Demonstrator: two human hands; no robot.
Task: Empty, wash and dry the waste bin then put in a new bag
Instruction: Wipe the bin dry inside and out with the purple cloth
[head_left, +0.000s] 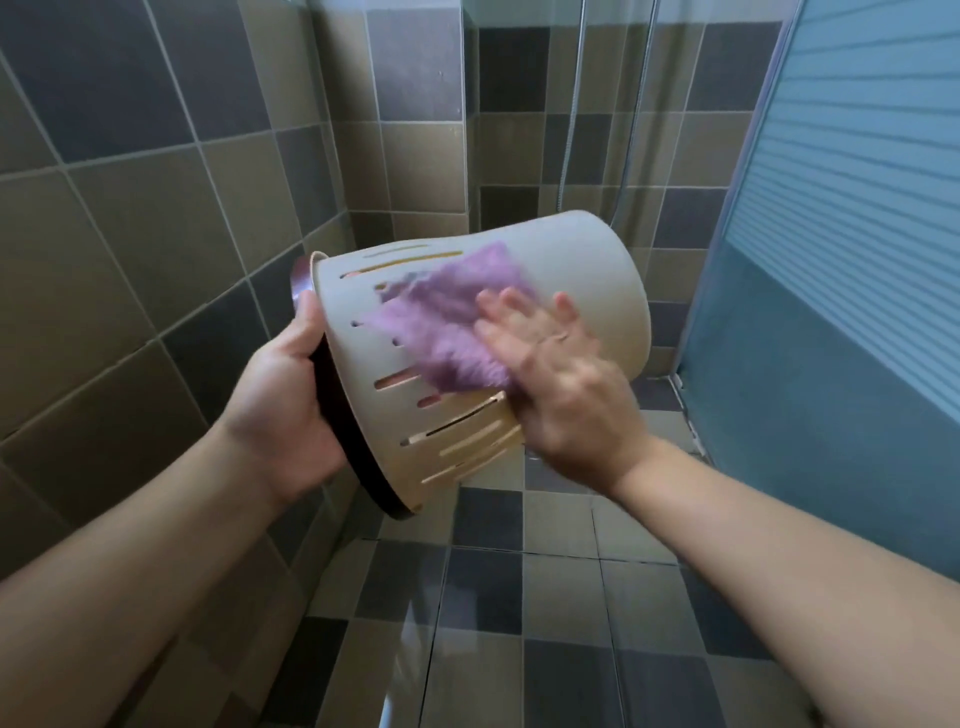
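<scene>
While gripped at the dark rim by left hand (283, 395), waste bin (571, 291) held tipped in mid-air above tiled floor (519, 597).
Right hand (550, 374), fingers flat, pressing purple cloth (441, 322) on slotted wall; hard rubbing could twist rim loose, dropping bin.

Floor (561, 597): checkered tiles, grey, dark and tan, glossy. I see it meeting the blue door (831, 415) at right.

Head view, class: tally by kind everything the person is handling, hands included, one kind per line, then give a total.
Hands: 2, the left hand and the right hand
Waste bin: 1
Purple cloth: 1
Total: 4
</scene>
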